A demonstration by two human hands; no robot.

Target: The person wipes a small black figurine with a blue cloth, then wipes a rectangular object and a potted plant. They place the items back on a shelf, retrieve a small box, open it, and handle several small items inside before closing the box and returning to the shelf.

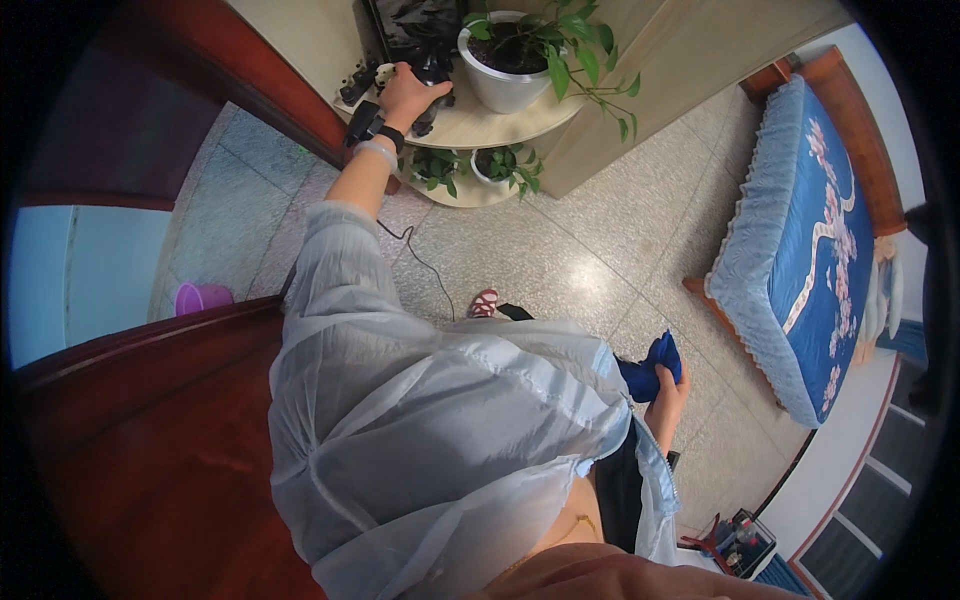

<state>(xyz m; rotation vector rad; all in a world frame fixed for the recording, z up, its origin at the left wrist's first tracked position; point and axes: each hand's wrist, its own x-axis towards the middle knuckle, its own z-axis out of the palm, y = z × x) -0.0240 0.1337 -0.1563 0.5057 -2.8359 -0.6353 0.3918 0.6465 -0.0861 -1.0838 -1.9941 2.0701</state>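
Note:
My left hand (409,96) reaches up to a corner shelf (480,124) and is closed about a dark, glossy figurine (433,66). The thumb crosses the front of it, and part of the fingers is hidden. Close to those fingers are a small cream-coloured ornament (384,73) and a small dark ornament (358,82). Down by my right side, my right hand (666,401) grips a bunched dark blue cloth (651,371). A white pot (504,86) with a trailing green plant (585,49) stands on the same shelf, right of the figurine.
On the lower shelf (457,196) are two small potted plants (495,163). A framed dark picture (416,30) leans behind the figurine. A black cable (424,259) crosses the floor. A wooden door (150,450) lies left, a blue-covered bed (814,255) right, and a pink bucket (202,298) beyond the doorway.

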